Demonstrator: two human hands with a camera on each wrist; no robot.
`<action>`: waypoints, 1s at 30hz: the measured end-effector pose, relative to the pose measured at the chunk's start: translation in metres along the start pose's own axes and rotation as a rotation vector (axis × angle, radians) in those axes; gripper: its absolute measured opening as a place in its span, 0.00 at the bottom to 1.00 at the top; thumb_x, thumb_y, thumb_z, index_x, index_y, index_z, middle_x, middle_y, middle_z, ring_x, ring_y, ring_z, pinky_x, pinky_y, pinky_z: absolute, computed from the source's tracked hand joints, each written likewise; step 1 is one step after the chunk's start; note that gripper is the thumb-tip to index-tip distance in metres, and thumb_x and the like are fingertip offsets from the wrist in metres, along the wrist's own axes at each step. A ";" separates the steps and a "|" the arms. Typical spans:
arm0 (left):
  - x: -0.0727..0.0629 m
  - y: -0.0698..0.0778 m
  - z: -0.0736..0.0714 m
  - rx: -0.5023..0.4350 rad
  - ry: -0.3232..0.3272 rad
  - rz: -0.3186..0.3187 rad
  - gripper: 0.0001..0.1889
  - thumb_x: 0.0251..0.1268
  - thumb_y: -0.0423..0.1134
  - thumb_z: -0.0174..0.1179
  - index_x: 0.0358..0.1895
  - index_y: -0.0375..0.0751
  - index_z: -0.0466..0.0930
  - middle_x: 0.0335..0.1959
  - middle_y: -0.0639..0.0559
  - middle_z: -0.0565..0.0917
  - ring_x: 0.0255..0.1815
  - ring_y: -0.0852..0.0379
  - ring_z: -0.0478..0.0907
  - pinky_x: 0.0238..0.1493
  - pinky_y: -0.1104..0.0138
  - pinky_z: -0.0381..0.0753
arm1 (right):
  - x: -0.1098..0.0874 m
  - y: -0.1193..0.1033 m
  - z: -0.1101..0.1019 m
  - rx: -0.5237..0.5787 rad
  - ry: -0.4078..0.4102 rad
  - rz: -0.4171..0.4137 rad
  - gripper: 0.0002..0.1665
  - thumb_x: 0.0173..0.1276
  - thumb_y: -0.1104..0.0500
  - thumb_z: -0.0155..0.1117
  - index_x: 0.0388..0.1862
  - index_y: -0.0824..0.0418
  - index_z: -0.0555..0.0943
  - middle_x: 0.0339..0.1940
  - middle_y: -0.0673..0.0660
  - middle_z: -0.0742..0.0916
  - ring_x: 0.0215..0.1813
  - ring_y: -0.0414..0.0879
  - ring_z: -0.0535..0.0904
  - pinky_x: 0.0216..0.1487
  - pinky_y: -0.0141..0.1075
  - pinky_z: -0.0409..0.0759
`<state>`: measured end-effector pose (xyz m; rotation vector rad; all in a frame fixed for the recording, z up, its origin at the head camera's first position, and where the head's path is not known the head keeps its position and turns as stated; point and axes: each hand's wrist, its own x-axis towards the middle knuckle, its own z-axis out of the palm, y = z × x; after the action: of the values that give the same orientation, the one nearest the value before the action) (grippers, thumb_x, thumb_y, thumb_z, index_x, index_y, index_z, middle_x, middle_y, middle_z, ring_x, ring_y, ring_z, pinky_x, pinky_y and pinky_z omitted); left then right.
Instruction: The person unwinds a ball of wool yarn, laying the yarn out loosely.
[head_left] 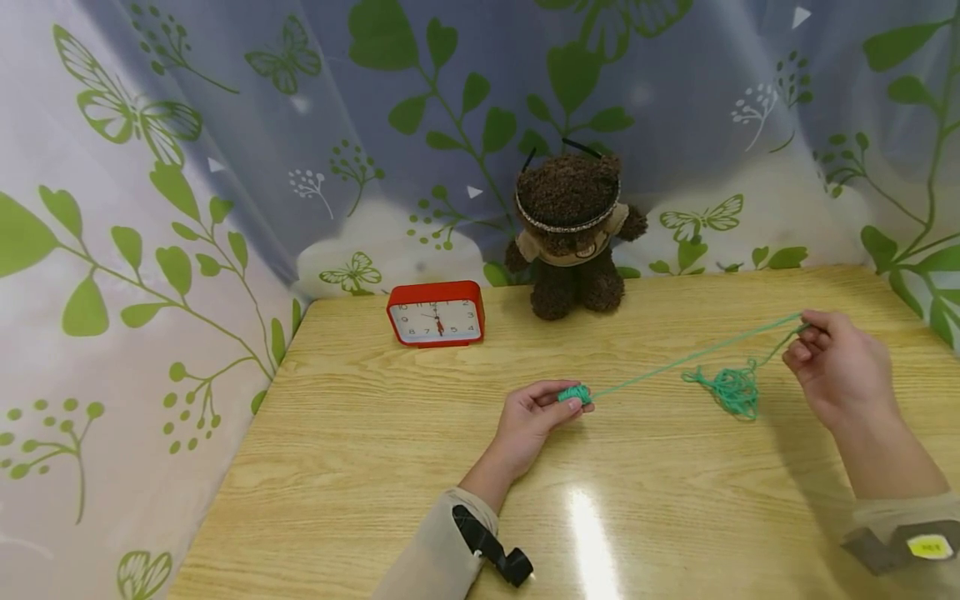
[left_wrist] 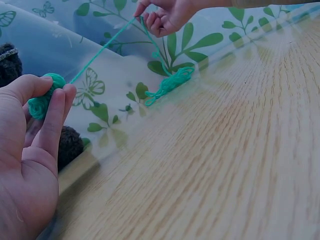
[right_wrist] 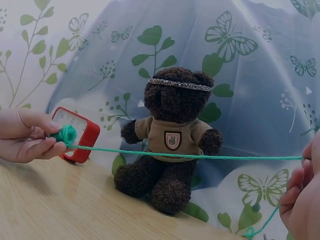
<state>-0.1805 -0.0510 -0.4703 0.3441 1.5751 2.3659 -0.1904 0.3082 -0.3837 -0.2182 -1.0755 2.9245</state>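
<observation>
The pale yellow wood-grain worktop [head_left: 337, 467] is smooth, with a glossy streak of light. Towards its right edge, the tangled heap of green yarn [head_left: 733, 392] looks matt and fibrous, like the wound ball of green yarn [head_left: 575, 394]. Near the back left corner, the red box-shaped clock [head_left: 435, 292] looks like smooth plastic. At the back edge, the dark brown teddy bear [head_left: 567, 187] is rough plush, its beige jumper [right_wrist: 157, 132] ribbed knit.
</observation>
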 end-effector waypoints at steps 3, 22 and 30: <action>0.000 0.001 0.001 -0.005 0.004 -0.003 0.20 0.67 0.27 0.62 0.60 0.22 0.75 0.46 0.52 0.88 0.45 0.59 0.88 0.56 0.65 0.86 | 0.000 -0.002 -0.002 -0.005 0.041 0.002 0.13 0.78 0.68 0.49 0.33 0.67 0.78 0.21 0.57 0.78 0.21 0.48 0.69 0.25 0.38 0.74; -0.001 0.001 0.003 -0.011 -0.010 -0.018 0.22 0.68 0.27 0.61 0.62 0.20 0.73 0.46 0.53 0.88 0.45 0.60 0.88 0.59 0.61 0.84 | 0.008 0.002 -0.015 -0.116 0.164 0.006 0.15 0.74 0.69 0.55 0.24 0.64 0.76 0.17 0.55 0.74 0.19 0.47 0.61 0.21 0.37 0.61; 0.000 0.000 0.001 -0.016 -0.024 -0.009 0.24 0.68 0.28 0.62 0.63 0.18 0.71 0.47 0.53 0.88 0.45 0.60 0.88 0.58 0.61 0.85 | 0.000 0.027 0.012 -0.167 -0.083 -0.018 0.18 0.76 0.70 0.51 0.26 0.69 0.83 0.21 0.53 0.76 0.22 0.45 0.63 0.23 0.33 0.69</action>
<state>-0.1798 -0.0507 -0.4699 0.3601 1.5431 2.3576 -0.1913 0.2794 -0.3920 -0.0894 -1.3279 2.8524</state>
